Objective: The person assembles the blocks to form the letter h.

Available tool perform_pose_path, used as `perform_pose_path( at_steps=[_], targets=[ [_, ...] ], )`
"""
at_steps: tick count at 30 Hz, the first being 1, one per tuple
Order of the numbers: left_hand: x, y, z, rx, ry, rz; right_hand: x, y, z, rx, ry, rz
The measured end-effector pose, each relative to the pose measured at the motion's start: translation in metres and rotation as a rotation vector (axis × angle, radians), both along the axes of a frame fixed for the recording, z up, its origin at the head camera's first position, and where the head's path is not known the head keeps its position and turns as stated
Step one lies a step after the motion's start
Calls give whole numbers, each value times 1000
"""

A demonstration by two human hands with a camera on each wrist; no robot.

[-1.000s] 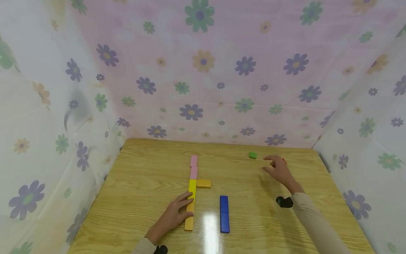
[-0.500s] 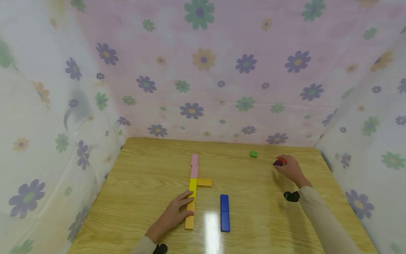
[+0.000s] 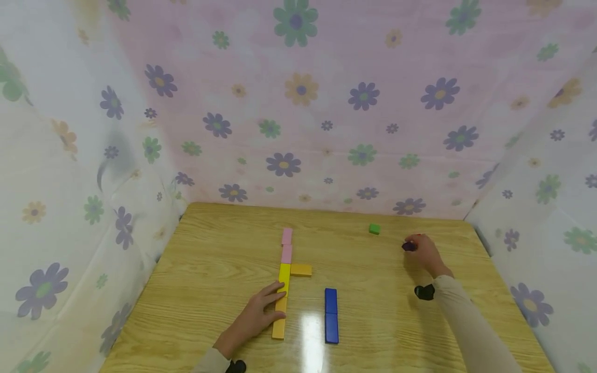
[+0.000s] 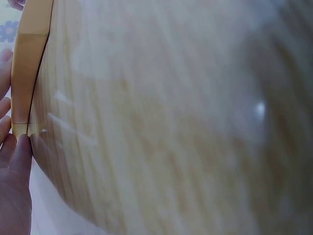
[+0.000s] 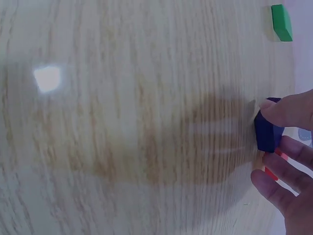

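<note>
My left hand (image 3: pixel 254 313) rests on a line of blocks in the head view, its fingers lying over the yellow block (image 3: pixel 284 273) and its thumb against the orange block (image 3: pixel 278 330). Two pink blocks (image 3: pixel 286 254) continue that line toward the back. At the right rear, my right hand (image 3: pixel 424 254) pinches a dark purple block (image 3: pixel 409 246) between thumb and fingers. The right wrist view shows this dark block (image 5: pixel 265 132) with a red block (image 5: pixel 271 174) behind it, partly hidden by the fingers. Whether the red block is touched, I cannot tell.
Another orange block (image 3: pixel 301 270) juts sideways from the line. Two blue blocks (image 3: pixel 331 316) lie end to end right of it. A green block (image 3: pixel 374 229) sits near the back edge of the wooden table (image 3: pixel 224 248). Flowered cloth (image 3: pixel 322 103) encloses three sides.
My right hand has moved right to the dark purple block, taken hold of it, and drawn it slightly toward me. The left hand stays on the line of blocks.
</note>
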State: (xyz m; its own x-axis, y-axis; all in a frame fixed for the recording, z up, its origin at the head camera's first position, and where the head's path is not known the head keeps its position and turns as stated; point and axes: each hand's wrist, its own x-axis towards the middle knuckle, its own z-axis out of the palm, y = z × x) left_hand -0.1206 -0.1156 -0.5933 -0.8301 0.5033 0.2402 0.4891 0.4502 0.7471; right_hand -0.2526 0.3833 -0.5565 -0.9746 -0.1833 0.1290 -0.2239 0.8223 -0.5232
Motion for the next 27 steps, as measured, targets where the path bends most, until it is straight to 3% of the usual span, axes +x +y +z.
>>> perform_pose_path(
  at_steps=[5, 18, 27],
  targets=[
    [0, 0, 0, -4, 11, -5, 5, -1, -3, 14, -84, -11],
    [-1, -2, 1, -27, -69, 8, 13, -5, 0, -43, -73, -54],
    [-2, -2, -2, -20, -63, 0, 17, -8, -4, -124, -48, -46]
  ],
)
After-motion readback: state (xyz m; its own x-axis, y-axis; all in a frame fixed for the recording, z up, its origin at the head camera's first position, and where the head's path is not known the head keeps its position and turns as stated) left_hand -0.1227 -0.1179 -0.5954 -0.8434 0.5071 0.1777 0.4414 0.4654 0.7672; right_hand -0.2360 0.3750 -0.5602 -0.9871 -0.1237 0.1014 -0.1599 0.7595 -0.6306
